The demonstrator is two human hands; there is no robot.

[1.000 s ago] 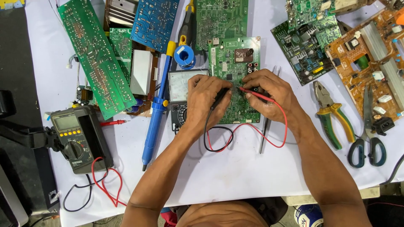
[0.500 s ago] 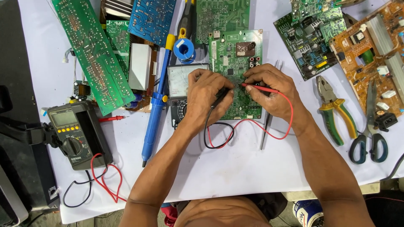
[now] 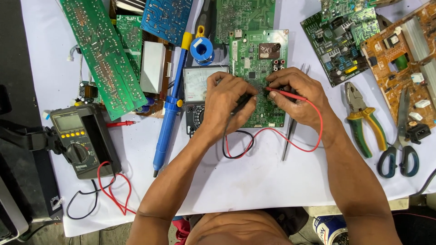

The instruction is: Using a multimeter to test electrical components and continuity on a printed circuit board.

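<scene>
Both hands sit on the green circuit board [image 3: 258,79] just right of the analog meter [image 3: 199,84], left hand [image 3: 225,102] pinching the black probe [image 3: 240,103], right hand [image 3: 297,93] pinching the red probe [image 3: 284,93]; tips nearly meet, so a slip could bridge neighbouring solder points

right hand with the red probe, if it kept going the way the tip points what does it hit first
The right hand points its red probe leftward; first in line looks like the left hand holding the black probe, though depth is unclear.
</scene>
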